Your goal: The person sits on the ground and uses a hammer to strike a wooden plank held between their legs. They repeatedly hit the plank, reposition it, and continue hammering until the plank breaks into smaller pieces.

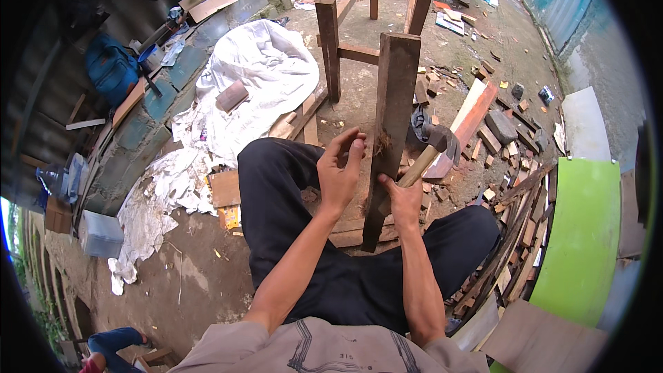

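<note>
My right hand is wrapped round the wooden handle of a claw hammer, its dark metal head pointing up and to the right. The thumb of that hand lies against a dark wooden leg that stands tilted between my knees. Just left of this leg is my left hand, with its fingers curled and the thumb close to them. Anything pinched there is too small to make out. A rough, fibrous brown patch shows on the leg beside my left fingertips. The leg belongs to a wooden frame reaching away from me.
A white cloth carrying a brown block lies at left. Wood offcuts and a grey stone litter the ground at right, before a green panel. Another person's leg shows at lower left.
</note>
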The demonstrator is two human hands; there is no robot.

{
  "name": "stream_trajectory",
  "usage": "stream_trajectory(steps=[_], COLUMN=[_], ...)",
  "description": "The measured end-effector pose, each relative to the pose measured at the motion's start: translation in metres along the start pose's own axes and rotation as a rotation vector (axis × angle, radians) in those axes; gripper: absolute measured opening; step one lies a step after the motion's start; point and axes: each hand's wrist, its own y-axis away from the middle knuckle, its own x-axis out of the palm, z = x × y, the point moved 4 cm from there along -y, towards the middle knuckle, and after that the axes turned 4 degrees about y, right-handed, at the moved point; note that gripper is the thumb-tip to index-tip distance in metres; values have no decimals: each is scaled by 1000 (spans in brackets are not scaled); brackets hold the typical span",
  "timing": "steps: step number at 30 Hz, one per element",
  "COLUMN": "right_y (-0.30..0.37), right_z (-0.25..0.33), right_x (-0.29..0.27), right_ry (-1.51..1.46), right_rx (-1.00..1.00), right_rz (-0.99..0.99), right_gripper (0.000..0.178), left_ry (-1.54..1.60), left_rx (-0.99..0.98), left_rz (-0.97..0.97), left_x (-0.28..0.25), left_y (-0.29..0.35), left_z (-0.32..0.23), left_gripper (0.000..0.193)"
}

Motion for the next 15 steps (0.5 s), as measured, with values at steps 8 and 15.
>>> stream_trajectory(steps=[8,15], right_y=[1,-2], right_z=[13,1], right_x=[-9,-20], right_ry=[-43,34], right_rx=[27,71], right_rz=[-41,-88], right_gripper=[43,43], left_ry=[-221,-329], left_rx=[112,266], left_rz=[53,43], left_x=[40,52], left_y=[16,9], left_z=[-2,8], left_gripper=[41,23])
